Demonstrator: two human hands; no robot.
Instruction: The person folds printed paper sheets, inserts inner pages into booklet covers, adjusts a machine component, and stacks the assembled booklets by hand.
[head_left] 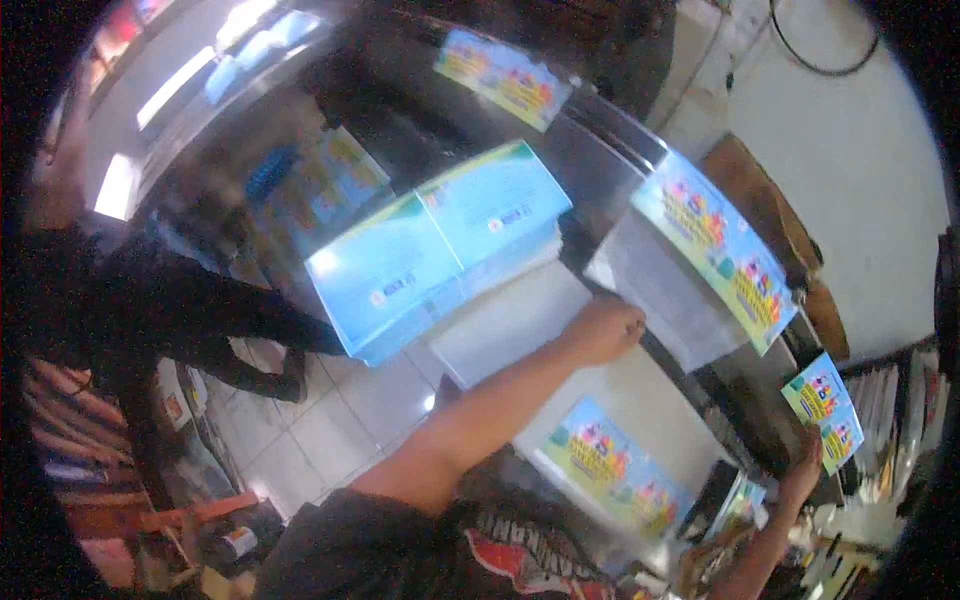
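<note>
Small glossy card, blue above and green below, printed with colourful cartoon figures and yellow lettering: located at the far right of the bench, tilted, in front of upright papers. The person's right hand was at its lower left edge, fingers extended and touching it; blur and overlap prevented me from telling whether they were pinched on the card. The left hand was well apart from it, above the long, flat, pale worktop, fingers curled in toward the palm; I could not tell if anything was inside. Just beyond the left hand was a pale, greyish sheet, and along its far side a long, blue-and-green cartoon-printed strip. A similar printed strip lay on the worktop nearer the person's body, and another was farther off along the dark machine-like frame. Left of the left hand stood two thick adjoining stacks of light-blue printed sheets. Outermost: brown cardboard by the white wall, white floor tiles, and another person's dark-clothed legs at left.
</note>
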